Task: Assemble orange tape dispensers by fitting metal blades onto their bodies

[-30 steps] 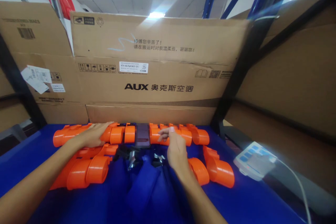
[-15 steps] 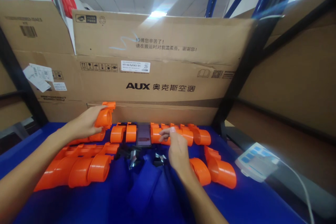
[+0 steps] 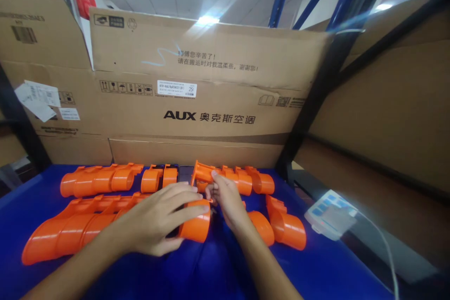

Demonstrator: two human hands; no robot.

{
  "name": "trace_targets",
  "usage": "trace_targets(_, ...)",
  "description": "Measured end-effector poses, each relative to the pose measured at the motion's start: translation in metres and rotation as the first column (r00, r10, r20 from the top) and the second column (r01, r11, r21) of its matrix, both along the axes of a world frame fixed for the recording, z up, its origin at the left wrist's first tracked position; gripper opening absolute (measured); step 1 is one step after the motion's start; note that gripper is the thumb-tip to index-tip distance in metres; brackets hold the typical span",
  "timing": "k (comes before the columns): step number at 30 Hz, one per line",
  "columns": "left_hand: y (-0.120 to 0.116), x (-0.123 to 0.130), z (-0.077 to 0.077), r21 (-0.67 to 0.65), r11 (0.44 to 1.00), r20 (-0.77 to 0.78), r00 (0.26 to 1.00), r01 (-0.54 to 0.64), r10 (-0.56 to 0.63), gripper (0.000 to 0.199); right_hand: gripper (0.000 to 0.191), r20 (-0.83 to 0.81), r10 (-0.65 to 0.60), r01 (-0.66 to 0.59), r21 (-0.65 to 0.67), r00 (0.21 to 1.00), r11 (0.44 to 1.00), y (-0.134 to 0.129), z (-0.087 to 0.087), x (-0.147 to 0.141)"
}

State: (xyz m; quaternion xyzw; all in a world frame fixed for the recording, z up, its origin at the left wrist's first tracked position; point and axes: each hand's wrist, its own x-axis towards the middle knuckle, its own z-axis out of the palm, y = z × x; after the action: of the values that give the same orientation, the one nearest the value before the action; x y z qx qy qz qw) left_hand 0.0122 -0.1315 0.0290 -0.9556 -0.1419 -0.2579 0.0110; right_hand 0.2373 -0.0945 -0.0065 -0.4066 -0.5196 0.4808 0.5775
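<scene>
Near the middle of the blue surface, my left hand (image 3: 158,218) is wrapped round an orange ring-shaped part (image 3: 197,221), its round opening facing right. Just right of it, my right hand (image 3: 227,197) has thumb and fingers closed on another orange piece (image 3: 204,173), which stands tilted in front of the back row. The two hands are close together. Whether the two orange pieces touch is hidden by my fingers. Behind my left hand lies a dark phone (image 3: 185,174), partly covered.
Orange parts stand in a back row (image 3: 101,179) and a front-left row (image 3: 72,229), with another (image 3: 290,229) at front right. A white device with a cable (image 3: 330,215) lies at the right. A cardboard box (image 3: 207,93) forms the back wall.
My left hand has come from the back-left row to the middle with the orange ring. My right hand has moved slightly left and now holds an orange piece. The view has shifted slightly.
</scene>
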Motion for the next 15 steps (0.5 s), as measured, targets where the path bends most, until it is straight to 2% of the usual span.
trace_targets(3, 0.004, 0.003, -0.017, -0.119, 0.993, 0.124, 0.992, -0.013, 0.028, 0.095, 0.050, -0.117, 0.012, -0.019, -0.056, 0.993, 0.998, -0.003, 0.003, 0.001)
trace_targets(5, 0.010, 0.010, -0.028, -0.341, 0.939, 0.312, 0.939, -0.030, 0.143, 0.105, 0.047, -0.146, -0.004, -0.007, -0.072, 0.989, 0.997, -0.005, 0.006, -0.001)
trace_targets(6, 0.014, 0.015, -0.033, -0.482, 0.876, 0.399, 0.890, -0.003, 0.222, 0.099, 0.045, -0.156, -0.005, -0.008, -0.081, 0.988, 0.997, -0.006, 0.007, -0.003)
trace_targets(8, 0.020, 0.029, -0.040, -0.709, 0.690, 0.512, 0.780, 0.148, 0.359, 0.079, 0.044, -0.171, 0.020, -0.037, -0.093, 0.985, 0.995, -0.008, 0.006, -0.008)
trace_targets(9, 0.023, 0.036, -0.042, -0.767, 0.599, 0.539, 0.739, 0.233, 0.404, 0.076, 0.044, -0.172, 0.046, -0.062, -0.093, 0.984, 0.994, -0.009, 0.005, -0.010)
trace_targets(11, 0.028, 0.047, -0.044, -0.804, 0.472, 0.580, 0.651, 0.361, 0.490, 0.073, 0.046, -0.138, 0.105, -0.116, -0.076, 0.985, 0.990, -0.009, 0.003, -0.013)
trace_targets(13, 0.032, 0.049, -0.045, -0.813, 0.390, 0.581, 0.559, 0.432, 0.592, 0.070, 0.050, -0.028, 0.104, -0.105, -0.019, 0.994, 0.994, -0.008, 0.000, -0.013)
trace_targets(15, 0.035, 0.043, -0.046, -0.801, 0.352, 0.570, 0.439, 0.484, 0.695, 0.067, 0.051, 0.175, 0.018, -0.037, 0.104, 0.984, 0.994, -0.010, 0.001, -0.010)
